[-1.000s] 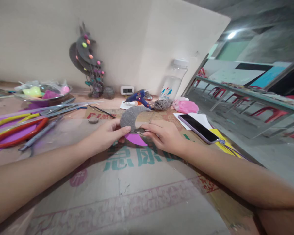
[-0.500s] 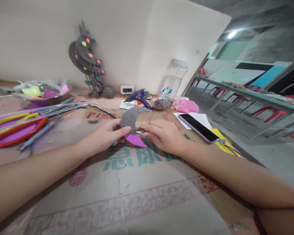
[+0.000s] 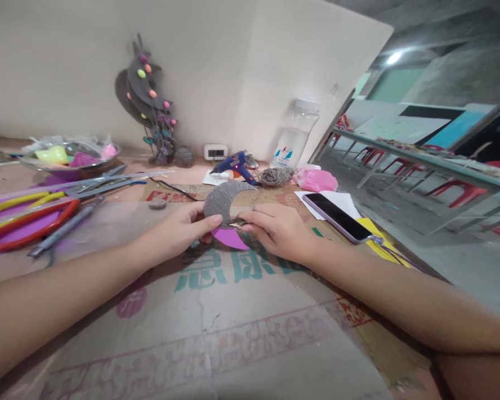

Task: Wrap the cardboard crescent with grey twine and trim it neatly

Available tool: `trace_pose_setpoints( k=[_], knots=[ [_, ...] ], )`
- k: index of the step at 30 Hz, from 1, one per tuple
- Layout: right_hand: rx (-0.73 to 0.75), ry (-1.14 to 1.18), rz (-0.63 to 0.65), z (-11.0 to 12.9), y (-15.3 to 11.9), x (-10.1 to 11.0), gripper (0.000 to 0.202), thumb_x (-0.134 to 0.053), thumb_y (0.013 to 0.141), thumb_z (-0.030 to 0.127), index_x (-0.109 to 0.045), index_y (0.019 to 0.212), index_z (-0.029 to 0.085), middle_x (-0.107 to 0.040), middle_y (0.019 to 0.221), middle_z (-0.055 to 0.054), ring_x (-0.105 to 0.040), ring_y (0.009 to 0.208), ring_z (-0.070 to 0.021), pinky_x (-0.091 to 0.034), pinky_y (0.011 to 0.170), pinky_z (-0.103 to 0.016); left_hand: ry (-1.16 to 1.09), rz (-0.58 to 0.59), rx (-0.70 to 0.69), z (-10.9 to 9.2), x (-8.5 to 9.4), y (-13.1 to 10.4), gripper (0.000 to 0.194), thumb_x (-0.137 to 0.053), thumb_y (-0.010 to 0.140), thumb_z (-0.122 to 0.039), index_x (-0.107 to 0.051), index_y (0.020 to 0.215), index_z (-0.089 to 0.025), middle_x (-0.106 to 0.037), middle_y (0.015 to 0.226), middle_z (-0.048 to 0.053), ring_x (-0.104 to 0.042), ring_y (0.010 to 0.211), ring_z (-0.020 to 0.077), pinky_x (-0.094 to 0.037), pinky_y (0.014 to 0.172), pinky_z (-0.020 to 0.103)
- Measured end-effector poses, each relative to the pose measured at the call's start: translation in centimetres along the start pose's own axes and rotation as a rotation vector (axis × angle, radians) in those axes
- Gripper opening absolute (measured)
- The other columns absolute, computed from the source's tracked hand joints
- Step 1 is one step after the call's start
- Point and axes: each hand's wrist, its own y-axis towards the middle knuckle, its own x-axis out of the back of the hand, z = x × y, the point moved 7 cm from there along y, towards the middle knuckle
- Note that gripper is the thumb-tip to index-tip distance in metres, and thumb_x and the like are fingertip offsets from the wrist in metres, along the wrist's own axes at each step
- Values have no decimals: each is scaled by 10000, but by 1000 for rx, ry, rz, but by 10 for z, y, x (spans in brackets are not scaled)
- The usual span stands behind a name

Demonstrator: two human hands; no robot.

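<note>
A crescent moon shape (image 3: 223, 201) wound with grey yarn is held upright just above the cardboard. My left hand (image 3: 191, 226) grips its left side, thumb in front and fingers behind. A bare purple piece (image 3: 231, 239) sticks out below the wound part. At the crescent's lower inner edge, my right hand (image 3: 277, 228) is closed in a pinch. A thin strand runs from the grey yarn ball (image 3: 276, 176) down to its fingers. Something small and shiny shows at those fingertips, too blurred to name.
A blue glue gun (image 3: 237, 165), small clock (image 3: 215, 151) and water bottle (image 3: 295, 133) stand behind. Scissors (image 3: 33, 222) and a metal bowl (image 3: 70, 170) lie left. A phone (image 3: 337, 218) lies right. A decorated moon ornament (image 3: 144, 94) leans on the wall.
Almost nothing differs. Both hands keep their hold on the crescent and the yarn, and the view has shifted very slightly.
</note>
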Motion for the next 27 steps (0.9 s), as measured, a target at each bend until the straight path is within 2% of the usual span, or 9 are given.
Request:
trace_pose_setpoints(
  k=[16, 23, 27],
  knots=[
    [-11, -14, -15, 0, 0, 0, 302, -390, 932, 309, -633, 1019, 152, -637, 777, -46, -541, 686, -135, -364, 621, -250, -9, -8, 9, -2, 0, 0, 215, -510, 827, -328, -506, 689, -164, -495, 596, -42, -438, 528, 82, -343, 499, 194],
    [-69, 136, -67, -8, -3, 4, 308, -386, 928, 325, -593, 1059, 137, -656, 844, -62, -568, 742, -150, -408, 673, -261, 16, -7, -2, 0, 0, 0, 249, -493, 831, -366, -487, 674, -172, -479, 583, -36, -438, 538, 101, -339, 511, 214],
    [-76, 148, -66, -9, -3, 3, 306, -399, 921, 330, -578, 1076, 136, -663, 889, -73, -581, 772, -162, -421, 695, -274, 9, -4, 5, 1, 0, 0, 251, -488, 837, -372, -487, 688, -170, -478, 584, -39, -433, 532, 95, -333, 507, 210]
  ],
)
